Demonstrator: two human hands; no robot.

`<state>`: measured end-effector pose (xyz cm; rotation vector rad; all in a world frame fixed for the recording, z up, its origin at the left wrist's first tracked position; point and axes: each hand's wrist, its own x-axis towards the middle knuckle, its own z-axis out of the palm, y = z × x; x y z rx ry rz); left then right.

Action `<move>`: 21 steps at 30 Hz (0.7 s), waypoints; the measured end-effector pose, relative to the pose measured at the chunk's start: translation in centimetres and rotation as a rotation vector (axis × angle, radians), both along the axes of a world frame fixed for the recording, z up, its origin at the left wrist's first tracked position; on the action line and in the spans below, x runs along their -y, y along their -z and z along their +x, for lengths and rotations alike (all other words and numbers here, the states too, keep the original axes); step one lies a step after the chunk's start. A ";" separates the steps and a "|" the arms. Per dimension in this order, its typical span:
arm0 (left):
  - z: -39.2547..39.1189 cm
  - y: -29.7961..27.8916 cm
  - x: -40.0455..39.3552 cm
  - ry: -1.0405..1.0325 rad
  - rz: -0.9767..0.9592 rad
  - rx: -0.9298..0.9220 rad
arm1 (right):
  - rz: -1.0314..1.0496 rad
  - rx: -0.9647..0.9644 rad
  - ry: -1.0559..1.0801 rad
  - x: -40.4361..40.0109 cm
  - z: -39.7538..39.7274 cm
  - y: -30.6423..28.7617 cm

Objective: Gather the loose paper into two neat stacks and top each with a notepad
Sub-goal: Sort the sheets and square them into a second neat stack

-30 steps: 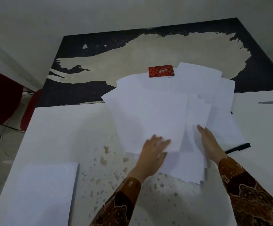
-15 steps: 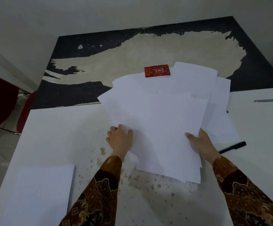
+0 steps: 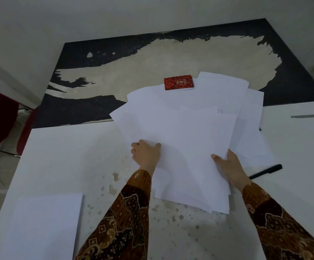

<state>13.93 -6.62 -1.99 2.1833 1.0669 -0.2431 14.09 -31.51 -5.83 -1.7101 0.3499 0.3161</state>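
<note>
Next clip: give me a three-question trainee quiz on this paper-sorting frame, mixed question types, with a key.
1. True or false: the small red spiral-bound notepad already tops the neat white paper stack at the near left of the table.
2. Multiple choice: the black pen lies (a) left of the left hand, (b) right of the right hand, (c) on the notepad.
3. Fill in: both hands grip the side edges of the fanned pile of loose white ______.

Key: 1 false, it lies at the far edge of the loose pile; 2 b; 3 sheets.
</note>
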 end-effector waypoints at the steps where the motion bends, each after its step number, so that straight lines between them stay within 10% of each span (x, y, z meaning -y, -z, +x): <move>1: 0.3 -0.1 0.0 -0.042 -0.055 0.002 | 0.000 0.003 0.000 0.0 0.0 0.1; 10: 1.6 -0.3 -0.4 -0.319 -0.526 0.279 | -0.025 0.006 -0.009 0.1 0.0 0.5; 16: 2.1 -2.7 -0.8 -0.101 -0.217 0.508 | 0.015 0.005 -0.029 0.3 -0.1 0.3; 21: 1.7 -8.0 -1.3 0.014 -0.319 0.698 | -0.004 -0.009 -0.026 0.2 -0.3 0.2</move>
